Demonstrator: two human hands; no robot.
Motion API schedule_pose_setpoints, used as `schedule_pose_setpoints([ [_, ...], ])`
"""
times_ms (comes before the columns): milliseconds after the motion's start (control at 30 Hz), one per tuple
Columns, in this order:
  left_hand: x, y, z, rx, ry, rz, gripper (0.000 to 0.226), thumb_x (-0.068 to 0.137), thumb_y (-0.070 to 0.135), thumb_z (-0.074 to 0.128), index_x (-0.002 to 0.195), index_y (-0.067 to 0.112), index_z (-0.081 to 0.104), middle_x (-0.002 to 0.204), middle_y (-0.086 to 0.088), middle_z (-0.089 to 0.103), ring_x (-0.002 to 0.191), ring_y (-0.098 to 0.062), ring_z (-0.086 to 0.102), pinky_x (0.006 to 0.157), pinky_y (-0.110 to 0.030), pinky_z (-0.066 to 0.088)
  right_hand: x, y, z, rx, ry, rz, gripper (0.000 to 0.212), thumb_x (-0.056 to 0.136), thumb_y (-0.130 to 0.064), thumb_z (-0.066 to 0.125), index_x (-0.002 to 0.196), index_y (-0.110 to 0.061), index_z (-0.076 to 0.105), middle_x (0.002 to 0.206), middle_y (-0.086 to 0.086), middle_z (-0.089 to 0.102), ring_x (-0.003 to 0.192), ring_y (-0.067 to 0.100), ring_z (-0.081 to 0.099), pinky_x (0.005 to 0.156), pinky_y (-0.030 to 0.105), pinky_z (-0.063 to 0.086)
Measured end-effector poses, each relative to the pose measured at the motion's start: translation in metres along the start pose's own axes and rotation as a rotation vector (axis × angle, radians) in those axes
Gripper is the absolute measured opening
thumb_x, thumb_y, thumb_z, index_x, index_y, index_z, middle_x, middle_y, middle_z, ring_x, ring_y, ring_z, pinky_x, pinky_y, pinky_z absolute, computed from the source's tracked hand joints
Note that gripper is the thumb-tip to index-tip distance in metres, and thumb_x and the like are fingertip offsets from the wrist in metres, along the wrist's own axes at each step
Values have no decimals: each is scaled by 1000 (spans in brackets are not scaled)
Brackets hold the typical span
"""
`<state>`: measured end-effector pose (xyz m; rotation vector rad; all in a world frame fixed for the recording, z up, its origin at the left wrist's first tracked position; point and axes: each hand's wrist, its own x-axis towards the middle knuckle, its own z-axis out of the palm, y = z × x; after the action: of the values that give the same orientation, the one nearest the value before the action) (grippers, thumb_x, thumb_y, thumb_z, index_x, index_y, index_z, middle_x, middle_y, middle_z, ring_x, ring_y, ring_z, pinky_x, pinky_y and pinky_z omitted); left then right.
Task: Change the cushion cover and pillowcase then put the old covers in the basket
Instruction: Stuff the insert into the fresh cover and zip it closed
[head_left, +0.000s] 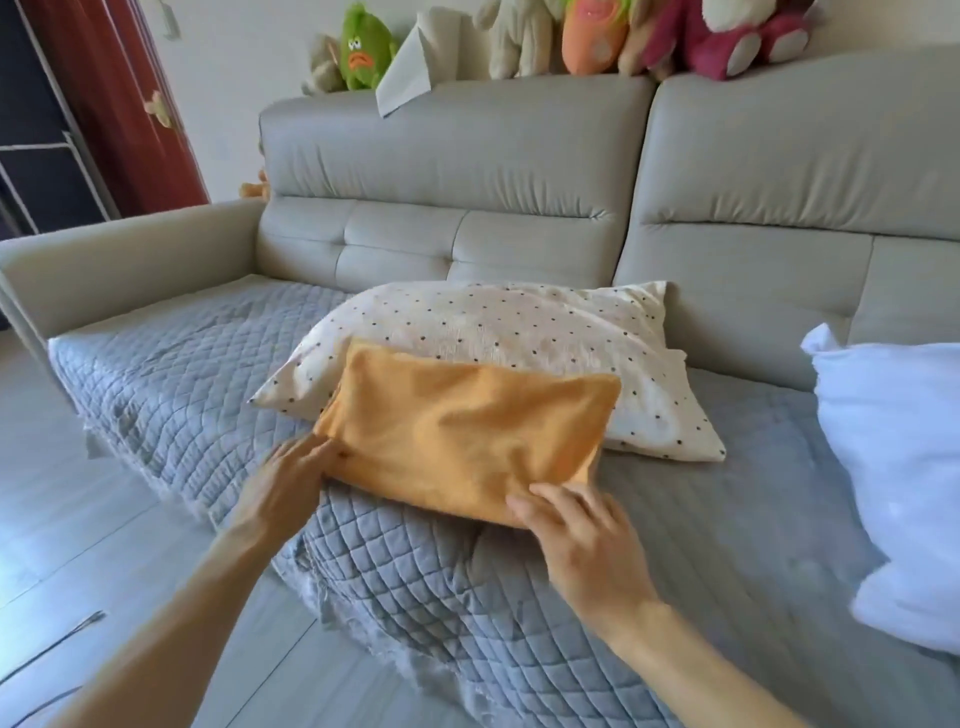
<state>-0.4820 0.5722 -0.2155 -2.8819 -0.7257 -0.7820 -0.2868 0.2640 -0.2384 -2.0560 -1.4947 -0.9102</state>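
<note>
A folded orange cover (462, 431) lies on the sofa seat, leaning partly over a cream pillow with black dots (498, 338). My left hand (296, 473) pinches the orange cover's near left corner. My right hand (576, 525) grips its near right corner, fingers curled over the edge. A bare white cushion (904, 457) stands at the right end of the seat. No basket is in view.
The grey sofa (457, 150) wears a quilted blue-grey seat cover (171, 374) hanging over the front edge. Several plush toys (597, 36) and a white cloth (410, 73) sit along the backrest top. Grey floor (67, 525) lies to the left.
</note>
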Motion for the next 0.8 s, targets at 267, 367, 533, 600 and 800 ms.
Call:
schedule_pose_setpoints([
  [267, -14, 6, 36, 66, -80, -79, 59, 72, -8, 70, 124, 18, 62, 127, -3, 62, 112, -32, 63, 61, -41, 55, -46, 17, 4, 179, -431, 267, 53, 80, -37, 69, 131, -33, 54, 149, 9, 41, 133, 32, 41, 108, 49, 41],
  [367, -9, -6, 28, 137, -167, -45, 66, 63, -12, 74, 122, 16, 67, 119, -7, 66, 102, -35, 67, 71, -50, 57, -50, 15, 9, 169, -474, 258, 58, 82, -29, 70, 138, -29, 53, 151, 13, 41, 125, 34, 51, 96, 47, 53],
  [533, 19, -1, 19, 131, -149, -76, 43, 78, -3, 68, 115, 18, 71, 120, -5, 69, 109, -34, 66, 79, -50, 57, -46, 4, 18, 106, -434, 271, 53, 86, -30, 65, 137, -31, 55, 149, 8, 46, 129, 32, 50, 93, 42, 56],
  [600, 23, 4, 25, 70, -184, -216, 37, 88, 8, 61, 121, 23, 68, 130, -4, 64, 123, -34, 57, 88, -49, 53, -48, 2, 17, 106, -439, 282, 56, 83, -30, 70, 137, -31, 56, 148, 8, 48, 128, 33, 51, 94, 43, 55],
  [800, 8, -6, 46, 196, -234, 127, 88, 60, -7, 78, 140, 19, 51, 140, -13, 54, 125, -39, 53, 88, -57, 51, -50, -2, 20, 61, -448, 281, 61, 77, -27, 79, 135, -29, 60, 144, 11, 53, 123, 36, 58, 93, 39, 54],
])
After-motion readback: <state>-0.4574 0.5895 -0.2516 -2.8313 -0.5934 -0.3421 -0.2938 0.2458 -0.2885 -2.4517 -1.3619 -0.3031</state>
